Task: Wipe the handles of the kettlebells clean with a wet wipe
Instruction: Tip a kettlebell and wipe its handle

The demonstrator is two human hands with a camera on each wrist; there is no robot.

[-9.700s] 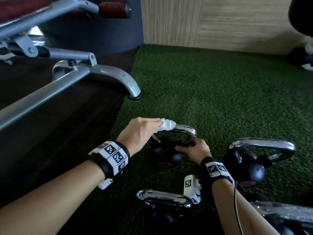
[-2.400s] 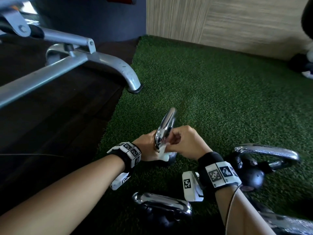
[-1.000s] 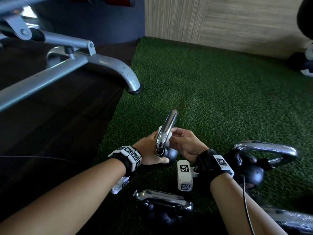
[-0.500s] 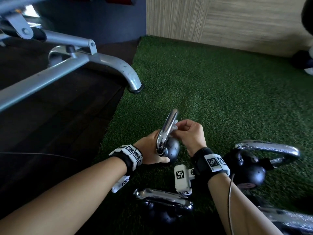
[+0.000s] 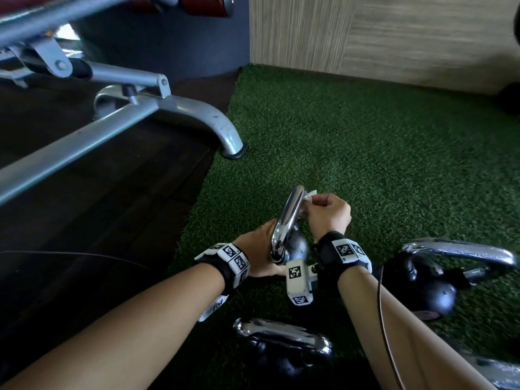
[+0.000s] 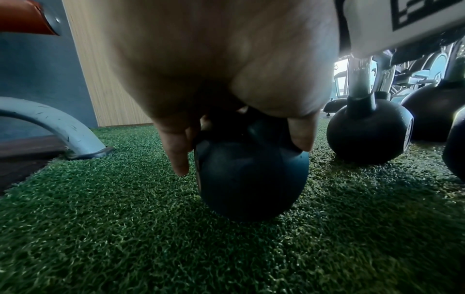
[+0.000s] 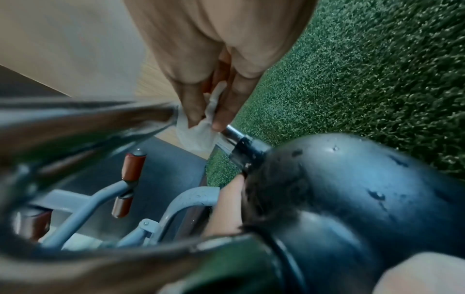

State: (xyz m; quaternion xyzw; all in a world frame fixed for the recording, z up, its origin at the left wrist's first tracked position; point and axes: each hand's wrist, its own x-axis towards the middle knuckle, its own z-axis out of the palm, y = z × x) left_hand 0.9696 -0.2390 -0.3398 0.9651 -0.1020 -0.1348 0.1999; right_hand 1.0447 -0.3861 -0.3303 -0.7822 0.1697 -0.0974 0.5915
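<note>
A small black kettlebell (image 5: 297,246) with a chrome handle (image 5: 288,220) stands on the green turf, turned edge-on to me. My left hand (image 5: 260,253) grips it low, fingers curled round the ball (image 6: 251,179) where the handle meets it. My right hand (image 5: 327,213) pinches a white wet wipe (image 5: 309,196) against the far upper part of the handle. In the right wrist view, thumb and fingers press the wet wipe (image 7: 198,131) round the handle's far leg, just above its black collar (image 7: 247,153).
Two more chrome-handled kettlebells sit close by: one (image 5: 281,342) just in front of me, one (image 5: 422,282) at my right. A grey bench leg (image 5: 222,130) ends at the turf's left edge by dark wood flooring. A wall closes off the far side.
My right hand has slid the wipe up the far side of the handle toward its top. The left hand keeps its grip low on the kettlebell.
</note>
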